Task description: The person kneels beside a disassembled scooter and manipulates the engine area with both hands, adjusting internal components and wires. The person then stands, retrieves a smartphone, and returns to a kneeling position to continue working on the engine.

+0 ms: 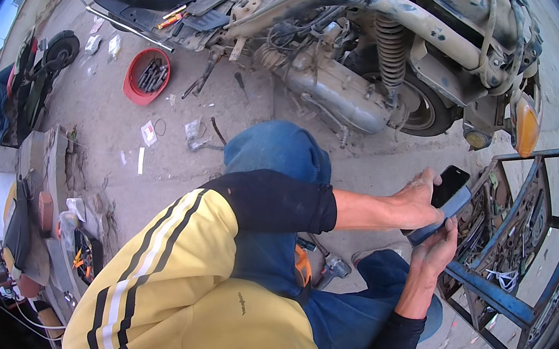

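Observation:
Off to my right, both hands are at a smartphone (449, 184) with a dark screen, in a blue-grey flip case (456, 204). My left hand (417, 201) grips it from its left side, fingers closed along the edge. Beneath, my right hand (435, 251) has its fingers closed on the lower end of the case; part of that grip is hidden. Just beyond the phone stands a blue metal rack (492, 293) holding many hand tools.
A partly stripped scooter (345, 92) fills the far side, tools lying on its footboard. A red bowl (144, 92) of metal tools, a screwdriver (241, 86) and small plastic packets (149, 133) lie on the ground. A cordless drill (334, 270) lies between my legs.

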Demonstrator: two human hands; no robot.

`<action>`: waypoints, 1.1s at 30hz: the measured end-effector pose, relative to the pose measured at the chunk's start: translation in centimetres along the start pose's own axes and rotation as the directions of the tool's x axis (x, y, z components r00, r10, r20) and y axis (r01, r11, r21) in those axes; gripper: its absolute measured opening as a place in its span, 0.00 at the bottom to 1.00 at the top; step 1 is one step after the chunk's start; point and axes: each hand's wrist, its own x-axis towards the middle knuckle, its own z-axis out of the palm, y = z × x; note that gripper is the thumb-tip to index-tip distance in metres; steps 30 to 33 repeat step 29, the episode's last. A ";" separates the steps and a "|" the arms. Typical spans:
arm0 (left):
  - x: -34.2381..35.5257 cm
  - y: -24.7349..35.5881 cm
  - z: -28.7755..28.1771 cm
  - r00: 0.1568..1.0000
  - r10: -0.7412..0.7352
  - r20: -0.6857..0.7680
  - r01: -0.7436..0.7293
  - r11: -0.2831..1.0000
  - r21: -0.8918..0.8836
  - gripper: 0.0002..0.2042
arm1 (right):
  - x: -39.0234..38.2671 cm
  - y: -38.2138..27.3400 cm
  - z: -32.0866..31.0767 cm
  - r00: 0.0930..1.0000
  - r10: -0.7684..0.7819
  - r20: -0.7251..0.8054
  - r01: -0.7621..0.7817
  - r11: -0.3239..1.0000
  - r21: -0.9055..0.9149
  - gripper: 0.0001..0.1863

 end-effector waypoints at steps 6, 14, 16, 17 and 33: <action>-0.1 0.2 -0.1 1.000 -0.020 0.011 0.020 0.999 -0.042 0.40 | 0.0 -0.2 0.2 0.999 0.004 -0.053 -0.003 1.000 0.015 0.16; -0.2 0.6 -0.2 0.998 -0.048 0.032 0.050 0.998 -0.049 0.40 | -0.1 -0.8 0.1 0.999 0.019 -0.029 -0.019 1.000 0.013 0.19; -0.2 0.6 -0.4 0.998 -0.051 0.026 0.052 0.998 -0.045 0.40 | -0.3 -0.8 0.5 0.999 0.019 -0.038 -0.019 1.000 0.009 0.17; -0.4 0.7 -0.6 0.998 -0.058 0.025 0.059 0.997 -0.043 0.40 | -0.5 -0.8 0.8 0.999 0.019 -0.042 -0.018 1.000 0.005 0.18; 0.1 1.2 -1.3 0.992 -0.120 0.048 0.130 0.899 -0.419 0.36 | -0.5 -0.6 1.4 0.996 -0.070 -0.049 0.071 0.997 0.009 0.27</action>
